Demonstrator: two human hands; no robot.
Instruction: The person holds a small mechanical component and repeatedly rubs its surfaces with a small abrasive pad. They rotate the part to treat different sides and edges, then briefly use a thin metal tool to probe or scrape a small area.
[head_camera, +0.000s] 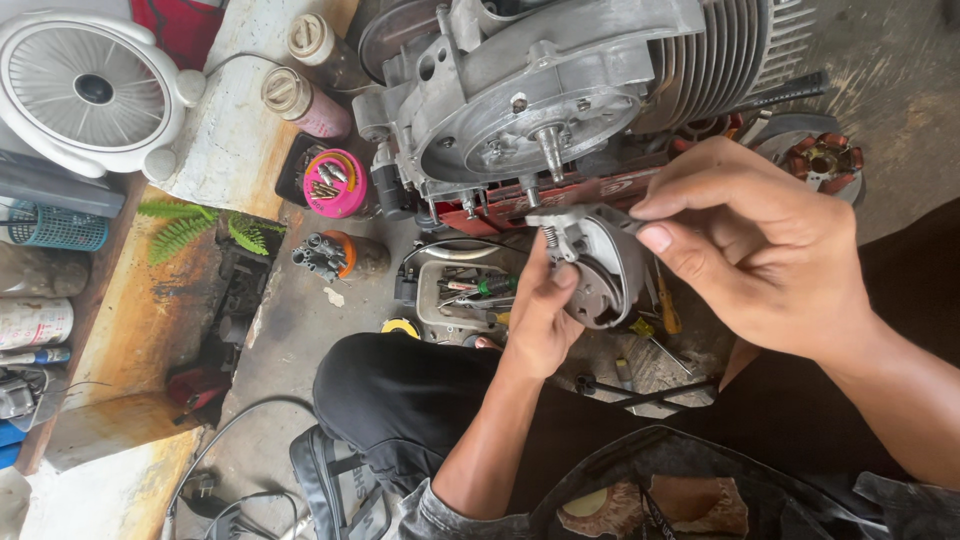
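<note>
Gripping the small grey metal housing (598, 262) from both sides, left hand (541, 318) and right hand (752, 245) have fingers curled tight (thumbs pressing) just below the engine (560, 90).

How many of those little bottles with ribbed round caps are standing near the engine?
2. One bottle stands at the top, left of the engine; the other bottle, pinkish, sits just below and left of it. More may be hidden behind the engine.
</note>
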